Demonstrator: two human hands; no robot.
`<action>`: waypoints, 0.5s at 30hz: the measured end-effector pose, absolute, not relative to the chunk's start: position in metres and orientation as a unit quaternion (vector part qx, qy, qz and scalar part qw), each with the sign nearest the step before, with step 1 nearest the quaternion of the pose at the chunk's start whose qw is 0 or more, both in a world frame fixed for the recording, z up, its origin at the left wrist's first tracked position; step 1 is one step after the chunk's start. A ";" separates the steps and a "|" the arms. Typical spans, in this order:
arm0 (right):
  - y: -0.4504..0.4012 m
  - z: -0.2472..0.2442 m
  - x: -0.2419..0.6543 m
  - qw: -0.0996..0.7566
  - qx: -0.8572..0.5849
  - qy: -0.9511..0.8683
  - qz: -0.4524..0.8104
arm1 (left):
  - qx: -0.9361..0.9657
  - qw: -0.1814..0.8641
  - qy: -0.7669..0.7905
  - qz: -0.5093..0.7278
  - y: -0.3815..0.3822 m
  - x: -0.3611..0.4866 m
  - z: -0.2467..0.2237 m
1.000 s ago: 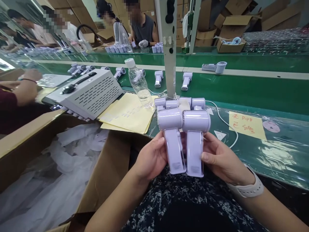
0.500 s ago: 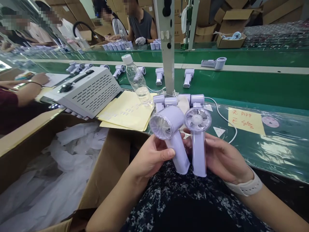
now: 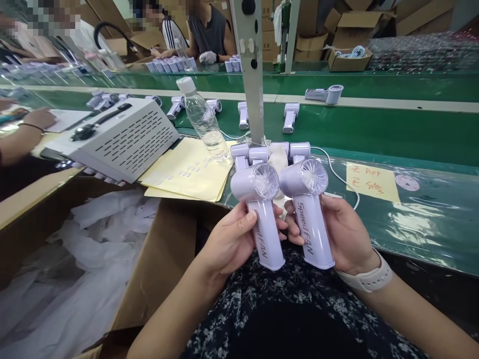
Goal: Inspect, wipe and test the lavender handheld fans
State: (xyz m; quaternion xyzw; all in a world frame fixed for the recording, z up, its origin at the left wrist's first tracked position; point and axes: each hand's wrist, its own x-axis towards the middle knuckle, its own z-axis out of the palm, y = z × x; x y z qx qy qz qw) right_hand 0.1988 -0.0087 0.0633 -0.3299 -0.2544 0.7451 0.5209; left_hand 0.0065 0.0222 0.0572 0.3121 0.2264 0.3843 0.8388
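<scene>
Two lilac handheld fans are held side by side above my lap, heads up and handles pointing down. My left hand (image 3: 239, 234) is closed around the handle of the left handheld fan (image 3: 267, 234), thumb on its near side. Around the right handheld fan (image 3: 312, 232) my right hand (image 3: 342, 232) is closed, with fingertips showing on its left edge. Lettering reading "Speed FAN" runs down both handles, and clear film seems to cover them. Just behind, more lilac fans (image 3: 258, 153) stand at the bench edge beside a white cloth-like item (image 3: 278, 162).
An open carton (image 3: 175, 239) with white plastic bags stands at left. Behind it are a grey vented box (image 3: 130, 139), yellow paper (image 3: 187, 172) and a tilted water bottle (image 3: 204, 122). A metal post (image 3: 252, 75) rises ahead. Fans lie along the green conveyor (image 3: 355, 119); co-workers sit beyond.
Both fans have been turned in my hands, so the lettered handle sides now show and the fan heads point more to the right. My view has shifted slightly.
</scene>
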 end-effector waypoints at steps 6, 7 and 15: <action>-0.010 0.055 0.208 0.582 -0.350 -0.267 0.684 | 0.354 0.818 0.229 0.391 0.022 0.006 0.058; -0.011 0.054 0.208 0.591 -0.357 -0.263 0.674 | 0.364 0.812 0.233 0.393 0.021 0.006 0.057; -0.010 0.044 0.207 0.620 -0.398 -0.281 0.615 | 0.420 0.770 0.259 0.404 0.026 0.007 0.047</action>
